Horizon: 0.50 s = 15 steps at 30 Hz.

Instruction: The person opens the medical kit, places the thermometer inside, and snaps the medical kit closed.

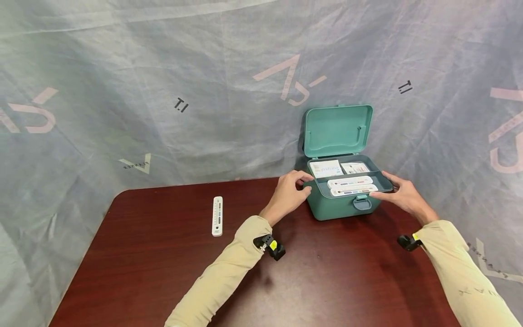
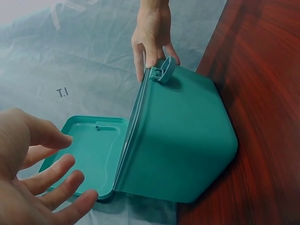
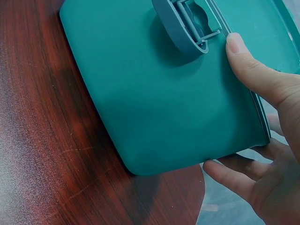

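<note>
A green medicine box (image 1: 335,209) stands on the table with its lid (image 1: 337,131) raised. Its divided top tray (image 1: 320,187) holds two white thermometers (image 1: 350,182) in front, and a white carton (image 1: 326,169) and a small white packet (image 1: 354,168) behind. My right hand (image 1: 404,193) grips the box's right front corner, thumb on the front rim and fingers along the side, as the right wrist view shows. Beside the left rim is my left hand (image 1: 289,190); in the left wrist view its loosely bent fingers (image 2: 65,187) hold nothing and look apart from the box.
Another white thermometer (image 1: 217,216) lies on the dark red table (image 1: 163,254), left of the box. Grey printed sheeting (image 1: 229,113) hangs behind the table and along its sides. A latch (image 1: 362,203) sticks out from the box's front.
</note>
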{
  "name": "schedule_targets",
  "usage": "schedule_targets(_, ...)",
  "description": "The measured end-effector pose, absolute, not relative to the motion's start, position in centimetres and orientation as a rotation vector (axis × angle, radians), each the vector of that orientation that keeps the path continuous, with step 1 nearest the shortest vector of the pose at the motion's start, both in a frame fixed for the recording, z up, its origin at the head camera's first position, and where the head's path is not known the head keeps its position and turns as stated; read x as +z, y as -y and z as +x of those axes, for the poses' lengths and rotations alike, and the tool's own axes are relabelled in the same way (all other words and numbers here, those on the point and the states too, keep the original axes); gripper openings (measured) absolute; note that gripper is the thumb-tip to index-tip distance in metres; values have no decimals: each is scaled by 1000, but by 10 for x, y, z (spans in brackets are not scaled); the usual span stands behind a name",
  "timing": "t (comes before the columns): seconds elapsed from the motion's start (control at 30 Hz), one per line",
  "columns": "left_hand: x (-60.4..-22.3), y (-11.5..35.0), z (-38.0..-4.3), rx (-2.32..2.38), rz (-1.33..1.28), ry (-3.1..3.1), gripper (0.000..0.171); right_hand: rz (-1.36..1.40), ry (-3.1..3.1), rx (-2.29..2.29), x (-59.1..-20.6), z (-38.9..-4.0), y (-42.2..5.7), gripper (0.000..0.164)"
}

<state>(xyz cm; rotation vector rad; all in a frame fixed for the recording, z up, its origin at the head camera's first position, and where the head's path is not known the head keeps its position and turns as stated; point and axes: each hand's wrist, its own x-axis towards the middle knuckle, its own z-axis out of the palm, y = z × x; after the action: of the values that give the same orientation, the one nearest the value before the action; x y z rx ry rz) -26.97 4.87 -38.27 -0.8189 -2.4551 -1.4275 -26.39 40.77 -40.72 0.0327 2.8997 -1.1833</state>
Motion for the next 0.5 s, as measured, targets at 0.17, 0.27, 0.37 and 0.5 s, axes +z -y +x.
schedule_targets(0.17,-384,-40,-266,-1434,-780,2422,23,33,-2900,-1170,-407,-264,-409,100)
schedule_targets(0.27,-386,-36,-264,-1445,-764,2406,23,30,-2901,-1176,-409,-265,-410,100)
schedule_targets(0.37,-389,-32,-263,-1447,-749,2400,23,16,-2905,-1193,-409,-265,-410,99)
schedule_targets(0.5,-391,-27,-262,-1443,-728,2401,22,3,-2908,-1211,-409,-265,-411,98)
